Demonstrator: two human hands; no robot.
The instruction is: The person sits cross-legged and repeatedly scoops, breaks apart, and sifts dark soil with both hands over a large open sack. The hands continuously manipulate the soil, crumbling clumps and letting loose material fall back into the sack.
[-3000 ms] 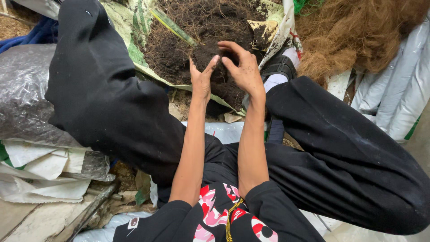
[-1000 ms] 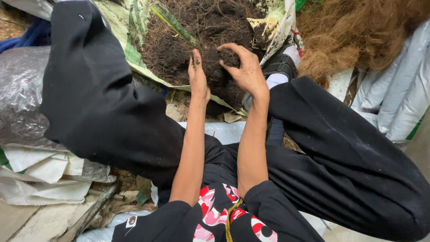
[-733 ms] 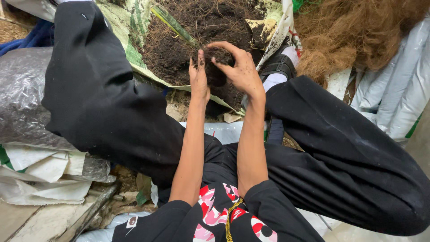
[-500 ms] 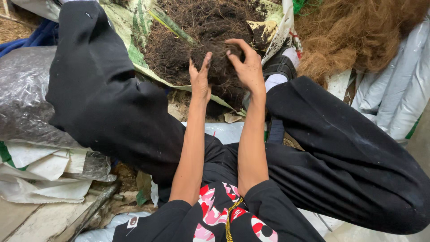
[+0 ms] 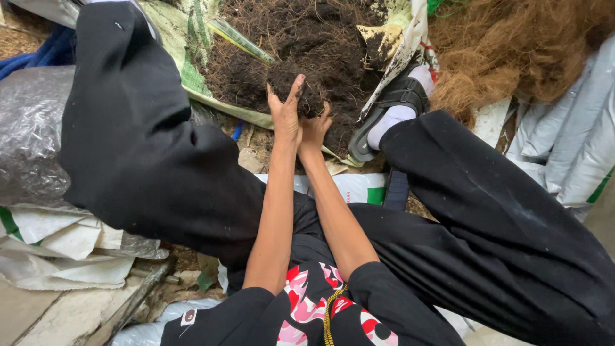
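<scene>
Fingers (image 5: pixel 296 90) of left hand (image 5: pixel 285 118) curl up around a dark fibrous clump of soil and roots (image 5: pixel 296 90), gripping it; index finger points up along clump's left side. Clump sits raised just above the dark brown pile of loose fibrous soil (image 5: pixel 301 45) that lies on the opened green-and-white woven sack (image 5: pixel 186 38).

Going left to right: crumpled grey plastic sheet (image 5: pixel 29 128) at far left, blue cloth (image 5: pixel 45 51) above it, white crumpled sacks (image 5: pixel 51 250) below. Next, left leg in black trousers (image 5: pixel 141 141), knee bent, shin running up toward sack edge. Pale green strip (image 5: pixel 240 40) lies on soil pile at its left side. Both bare forearms run up the middle between the legs, close together, wrists nearly touching.

Right hand (image 5: pixel 315 131) sits under and against the clump's lower right; its fingers are wrapped up onto the clump, holding it from below, partly hidden behind left hand. Both hands press on the same clump.

Right of hands: black sandal over white sock (image 5: pixel 391 109), toe resting at sack edge near soil. Right leg in black trousers (image 5: pixel 500 218) stretches to lower right. Tan heap of coconut fibre (image 5: pixel 512 45) at upper right, white plastic bags (image 5: pixel 576 141) at far right edge.
</scene>
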